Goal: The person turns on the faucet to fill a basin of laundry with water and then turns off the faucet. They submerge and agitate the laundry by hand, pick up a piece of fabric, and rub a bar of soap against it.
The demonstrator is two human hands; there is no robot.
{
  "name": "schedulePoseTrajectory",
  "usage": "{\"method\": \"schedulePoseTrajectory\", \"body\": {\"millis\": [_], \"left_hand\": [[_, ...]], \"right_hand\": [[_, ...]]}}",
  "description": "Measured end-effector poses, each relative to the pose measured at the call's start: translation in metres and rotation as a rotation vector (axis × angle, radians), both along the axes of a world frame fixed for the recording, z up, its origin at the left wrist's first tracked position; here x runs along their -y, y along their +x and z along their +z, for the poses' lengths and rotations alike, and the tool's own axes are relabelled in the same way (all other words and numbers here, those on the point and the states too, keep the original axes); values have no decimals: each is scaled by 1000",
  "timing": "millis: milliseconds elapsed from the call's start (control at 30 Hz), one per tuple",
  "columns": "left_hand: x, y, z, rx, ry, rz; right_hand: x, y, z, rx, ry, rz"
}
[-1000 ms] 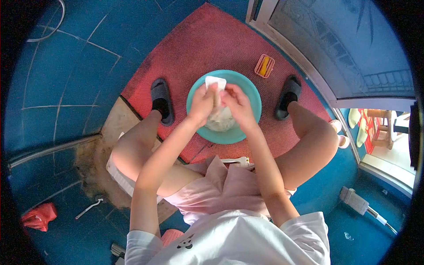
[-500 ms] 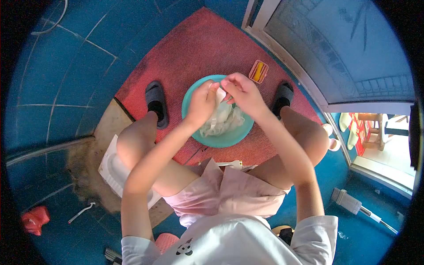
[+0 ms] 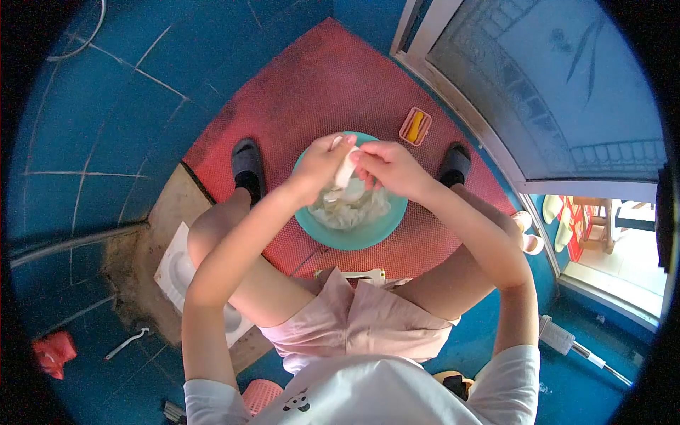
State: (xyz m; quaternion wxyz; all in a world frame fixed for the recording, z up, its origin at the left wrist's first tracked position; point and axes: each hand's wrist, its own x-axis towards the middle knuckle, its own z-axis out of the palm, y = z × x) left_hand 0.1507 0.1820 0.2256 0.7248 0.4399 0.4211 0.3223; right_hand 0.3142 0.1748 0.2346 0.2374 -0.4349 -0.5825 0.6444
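A turquoise basin (image 3: 386,237) stands on the red mat between my feet, with wet whitish cloth (image 3: 350,214) bunched in it. Over the basin's far half, my left hand (image 3: 320,168) is closed on a white piece (image 3: 345,172), likely cloth, that hangs from the fingers. My right hand (image 3: 391,168) is beside it, its fingers bent and pinched at the right edge of the same white piece. The two hands nearly touch at the fingertips. Exactly how the fingertips grip is partly hidden.
A pink soap dish (image 3: 415,127) with a yellow bar lies on the red mat (image 3: 340,78) beyond the basin. Dark slippers are on both feet. A glass door (image 3: 545,85) is at the right, a brush with a handle (image 3: 558,336) at the lower right, a red bag (image 3: 54,353) at the lower left.
The white piece was spread flat at first; now it is narrow and folded between my hands. The view has shifted, so the basin appears lower.
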Motion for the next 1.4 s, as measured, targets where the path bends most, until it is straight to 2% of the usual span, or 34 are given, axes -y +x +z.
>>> {"method": "schedulePoseTrajectory", "body": {"millis": [67, 133, 200, 267, 300, 500, 533, 600, 733, 800, 833, 900, 1000, 1133, 1233, 1300, 1400], "left_hand": [[0, -2, 7, -26, -24, -20], [2, -2, 19, -116, 22, -54], [2, -1, 5, -135, 113, -31], [2, 2, -8, -360, 386, -38], [5, 6, -9, -382, 444, 6], [14, 19, 0, -213, 485, 102], [12, 15, 1, -212, 482, 103], [8, 3, 6, -328, 323, -100], [12, 1, 16, -287, 284, -67], [16, 8, 19, -4, 161, 45], [16, 8, 21, -3, 161, 45], [16, 8, 25, -71, 98, 42], [10, 5, 11, -202, 189, -66], [8, 6, 9, -275, 131, -63], [12, 8, 4, -200, 70, -36], [13, 8, 7, 25, -1, -59], [13, 6, 11, 4, -24, -142]], "right_hand": [[-3, 10, 0, -61, 77, -41], [-3, 15, 2, -52, 25, -91], [-2, 16, 0, -1, 108, -73], [0, 17, 1, 41, 125, -47], [1, 18, 2, 86, 148, -24], [2, 27, 10, 114, 173, -88], [3, 26, 7, 117, 172, -88], [8, 19, 1, 48, 380, -25], [10, 17, 16, 138, 265, -54], [6, 19, 15, 118, 292, -82], [5, 19, 14, 96, 320, -110], [7, 16, 13, 126, 340, -103], [7, 16, 14, 167, 389, -121], [4, 17, 13, 156, 394, -134], [4, 17, 13, 123, 361, -151], [3, 17, 10, 144, 381, -167], [4, 19, 10, 167, 385, -166]]}}
